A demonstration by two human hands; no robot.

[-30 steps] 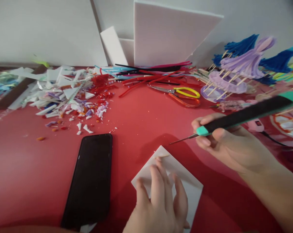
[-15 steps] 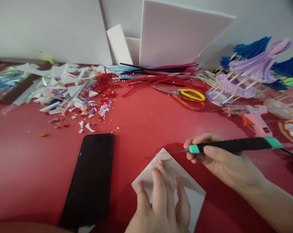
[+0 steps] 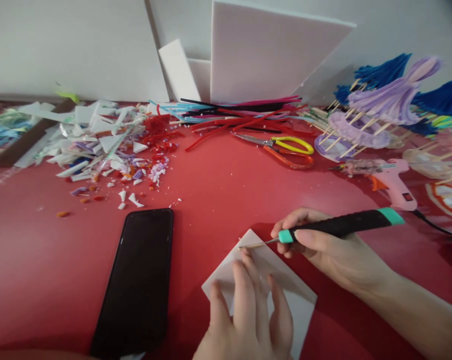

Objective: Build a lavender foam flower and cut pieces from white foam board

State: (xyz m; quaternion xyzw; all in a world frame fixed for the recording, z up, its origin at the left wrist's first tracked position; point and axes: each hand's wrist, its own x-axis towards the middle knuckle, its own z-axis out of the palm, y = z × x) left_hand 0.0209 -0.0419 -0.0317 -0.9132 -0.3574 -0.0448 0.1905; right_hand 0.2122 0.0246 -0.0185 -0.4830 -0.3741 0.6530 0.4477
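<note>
Left hand (image 3: 248, 315): palm down, fingers slightly spread, pressed flat on white foam sheet (image 3: 297, 295) lying on red table (image 3: 218, 195), near front edge.
Right hand (image 3: 327, 245): forearm entering from right, fingers closed around black-and-teal craft tool (image 3: 342, 225), held nearly level, its thin tip at the sheet's far corner.
Black phone (image 3: 139, 285): just left of sheet.

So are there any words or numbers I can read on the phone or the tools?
None can be read. The phone has a dark, blank screen. The tool in the right hand, the scissors and the pink glue gun show no legible marks.
</note>
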